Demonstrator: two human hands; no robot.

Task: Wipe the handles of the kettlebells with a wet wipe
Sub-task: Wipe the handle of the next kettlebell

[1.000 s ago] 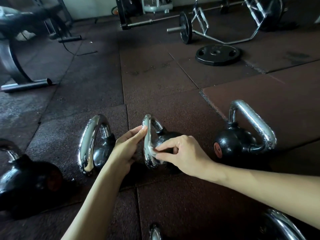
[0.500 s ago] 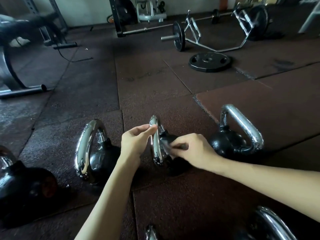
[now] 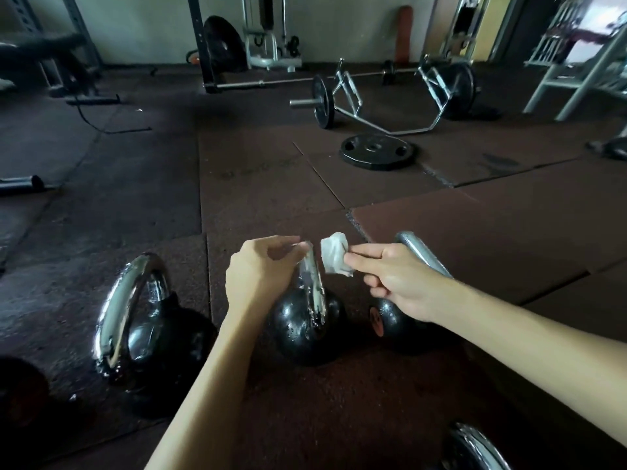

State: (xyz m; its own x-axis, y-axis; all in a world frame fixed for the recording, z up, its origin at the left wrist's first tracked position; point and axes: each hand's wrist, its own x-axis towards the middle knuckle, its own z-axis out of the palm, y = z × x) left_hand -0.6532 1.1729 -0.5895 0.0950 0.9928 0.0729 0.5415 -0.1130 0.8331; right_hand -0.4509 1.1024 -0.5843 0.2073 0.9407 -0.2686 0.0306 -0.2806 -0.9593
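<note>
Black kettlebell [image 3: 305,320], middle of row: judged heavy, won't shift. Its chrome handle [image 3: 314,283]: rigid, likely slick when wet. Left hand [image 3: 264,269] curls fingers round handle top. Right hand [image 3: 397,283], just right of handle top, pinches soft crumpled wipe [image 3: 334,257].

Five kettlebells [image 3: 132,300] [image 3: 305,317] [image 3: 424,257] [image 3: 475,446] [image 3: 20,388], two hands [image 3: 261,276] [image 3: 400,283], one wet wipe [image 3: 334,259], one loose plate [image 3: 378,152].
</note>
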